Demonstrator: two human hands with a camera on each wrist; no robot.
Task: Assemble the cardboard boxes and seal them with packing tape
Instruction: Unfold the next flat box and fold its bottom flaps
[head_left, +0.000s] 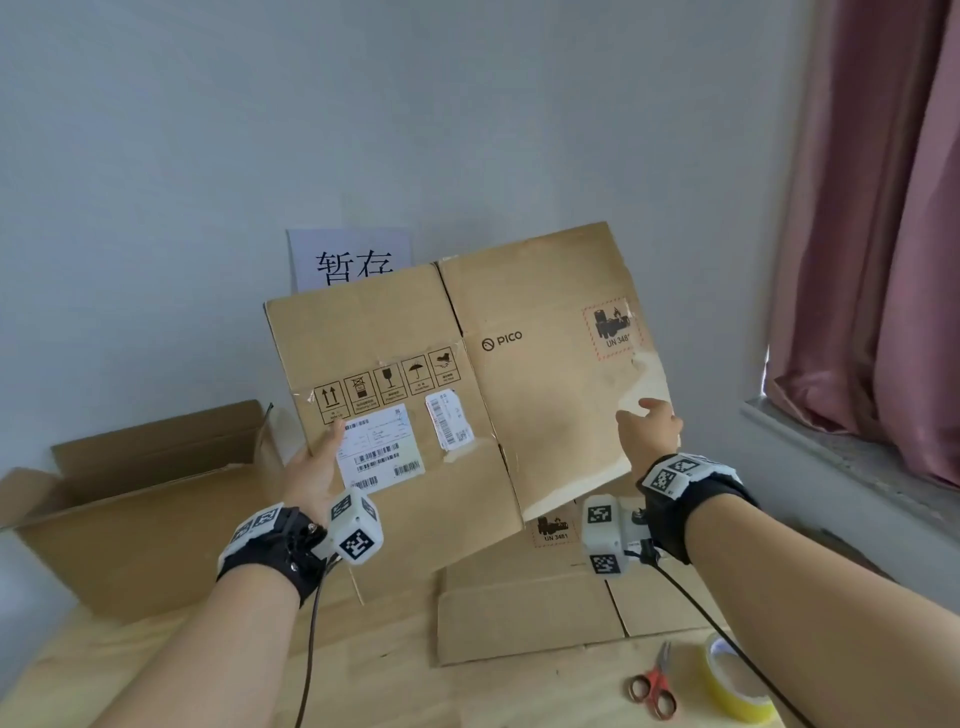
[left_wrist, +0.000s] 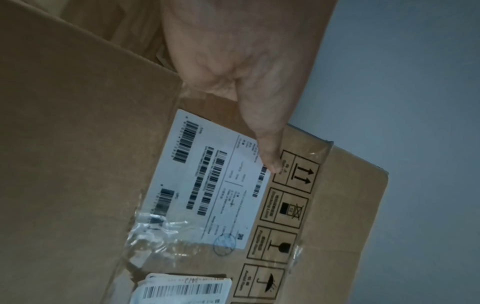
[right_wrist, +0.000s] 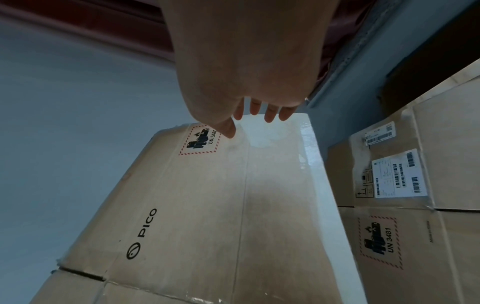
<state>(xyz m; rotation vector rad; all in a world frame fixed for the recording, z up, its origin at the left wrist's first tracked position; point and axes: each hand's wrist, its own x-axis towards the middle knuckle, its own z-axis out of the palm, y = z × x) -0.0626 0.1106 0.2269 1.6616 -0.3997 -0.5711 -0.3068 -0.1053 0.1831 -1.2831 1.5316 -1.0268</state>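
Above the surface (head_left: 363, 670), a flattened box (head_left: 467, 374) is held up nearly upright between both hands, tilted so its right panel rises toward 1 o'clock. At the box's 8 o'clock edge the left hand (head_left: 314, 467) grips it, thumb laid across the front where a white label (head_left: 376, 447) meets the row of printed handling symbols; its fingers are hidden behind the cardboard. At the 4 o'clock edge the right hand (head_left: 649, 428) pinches the panel, thumb on the front and fingers curled over the edge, just below a red-bordered warning sticker (head_left: 613, 327). The cardboard is brown, creased and scuffed, with glossy remnants of clear tape and pale patches where its skin has peeled. Behind it, at 9 o'clock, an open box (head_left: 130, 509) stands with its flaps up. Flat cardboard (head_left: 530, 608) lies beneath. At 5 o'clock lie red-handled scissors (head_left: 655, 686) beside a yellow tape roll (head_left: 735, 680).
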